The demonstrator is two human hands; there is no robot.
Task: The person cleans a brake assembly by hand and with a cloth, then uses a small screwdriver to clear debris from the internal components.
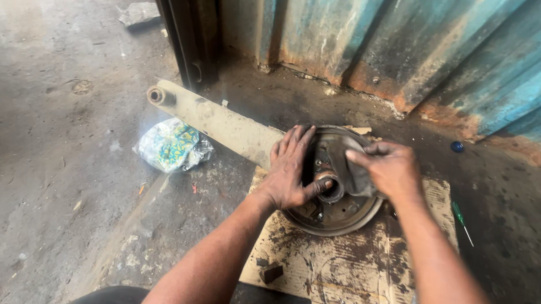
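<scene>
greasy metal drum (pixel 340 219), stained cardboard (pixel 350 271)

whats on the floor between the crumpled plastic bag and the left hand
In the head view, the pale metal arm of the round drum plate crosses between the plastic bag and the left hand.

Beige arm (pixel 223 122), dark greasy drum (pixel 335 212), brown-stained cardboard (pixel 350 271), bag (pixel 172 144) w/ green-yellow print, rusty teal wall (pixel 445 50), green screwdriver (pixel 460 218).
</scene>
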